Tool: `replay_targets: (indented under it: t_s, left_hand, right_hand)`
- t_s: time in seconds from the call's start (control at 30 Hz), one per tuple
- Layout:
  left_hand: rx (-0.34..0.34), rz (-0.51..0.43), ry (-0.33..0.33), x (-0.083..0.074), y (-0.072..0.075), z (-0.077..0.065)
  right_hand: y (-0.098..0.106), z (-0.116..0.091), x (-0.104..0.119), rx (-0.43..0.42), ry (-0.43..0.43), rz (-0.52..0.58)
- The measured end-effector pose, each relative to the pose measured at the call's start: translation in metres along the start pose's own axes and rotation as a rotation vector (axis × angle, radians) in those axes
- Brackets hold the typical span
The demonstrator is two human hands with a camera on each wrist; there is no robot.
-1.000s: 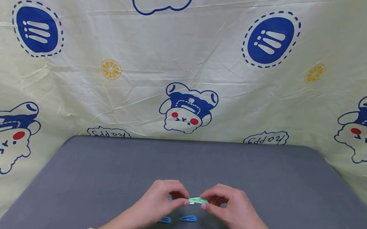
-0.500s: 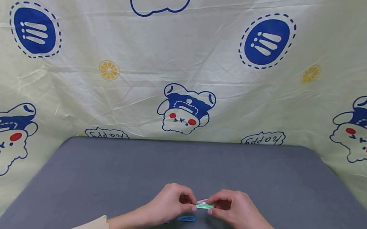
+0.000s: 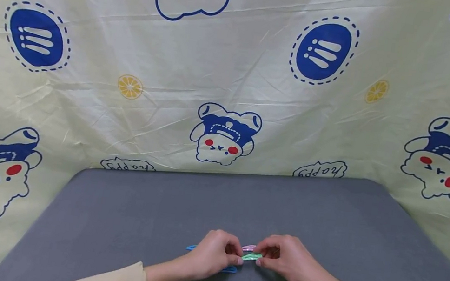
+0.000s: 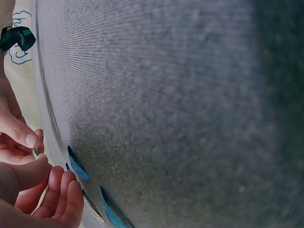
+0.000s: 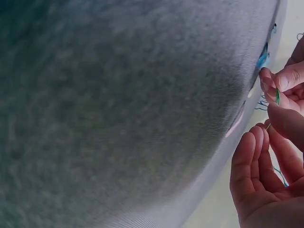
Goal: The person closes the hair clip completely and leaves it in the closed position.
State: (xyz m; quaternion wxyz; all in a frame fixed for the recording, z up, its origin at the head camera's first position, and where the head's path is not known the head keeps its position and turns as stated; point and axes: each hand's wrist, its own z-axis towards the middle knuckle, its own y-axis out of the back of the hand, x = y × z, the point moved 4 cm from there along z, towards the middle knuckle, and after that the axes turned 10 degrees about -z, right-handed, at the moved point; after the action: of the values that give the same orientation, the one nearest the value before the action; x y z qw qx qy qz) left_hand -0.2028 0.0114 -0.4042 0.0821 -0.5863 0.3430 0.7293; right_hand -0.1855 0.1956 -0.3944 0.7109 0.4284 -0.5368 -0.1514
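Observation:
Between my two hands is a green snap hair clip (image 3: 252, 256), one end pinched by each. My left hand (image 3: 215, 255) has thumb and fingertips at its left end, and my right hand (image 3: 292, 263) grips the right end the same way. Just behind it a pink hair clip (image 3: 249, 247) lies on the table, partly covered by the right fingers. One blue hair clip (image 3: 229, 269) shows in front of the left hand, and another blue clip (image 3: 191, 247) pokes out behind it. In the right wrist view the green clip (image 5: 277, 96) stands edge-on between the fingertips.
The grey tabletop (image 3: 149, 206) stretches behind and to both sides of the hands. A cream curtain (image 3: 176, 59) printed with cartoon figures hangs along its far edge. A pale clip (image 4: 92, 208) lies beside a blue one in the left wrist view.
Both hands have shifted right and a little nearer with the green clip, still pinching it. The pink clip and the blue clip behind the left hand show more than before.

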Motion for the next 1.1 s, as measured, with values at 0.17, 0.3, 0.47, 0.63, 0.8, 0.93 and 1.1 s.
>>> replay_targets:
  t_s: [0.17, 0.3, 0.47, 0.63, 0.8, 0.93, 1.1]
  left_hand:
    - [0.012, 0.037, 0.011, 0.001, -0.001, 0.002]
    - [0.012, 0.052, 0.008, 0.003, -0.001, 0.005]
    - [0.014, 0.077, 0.013, 0.004, -0.004, 0.006]
    - [0.011, 0.156, 0.005, 0.003, -0.01, 0.006]
    - [-0.015, 0.21, -0.007, 0.001, -0.012, 0.005]
    - [-0.028, 0.212, -0.012, 0.001, -0.012, 0.004]
    - [-0.034, 0.221, -0.026, 0.001, -0.012, 0.003]
  right_hand:
    - [-0.002, 0.003, -0.004, 0.026, -0.01, -0.009]
    - [-0.003, 0.004, -0.007, 0.043, -0.028, -0.009]
    - [-0.004, 0.004, -0.009, 0.066, -0.029, 0.0]
    - [-0.006, 0.004, -0.011, 0.08, -0.036, -0.004]
    - [-0.006, 0.004, -0.013, 0.079, -0.037, 0.002]
    - [-0.007, 0.005, -0.016, 0.078, -0.038, 0.015]
    - [-0.008, 0.005, -0.017, 0.074, -0.022, 0.036]
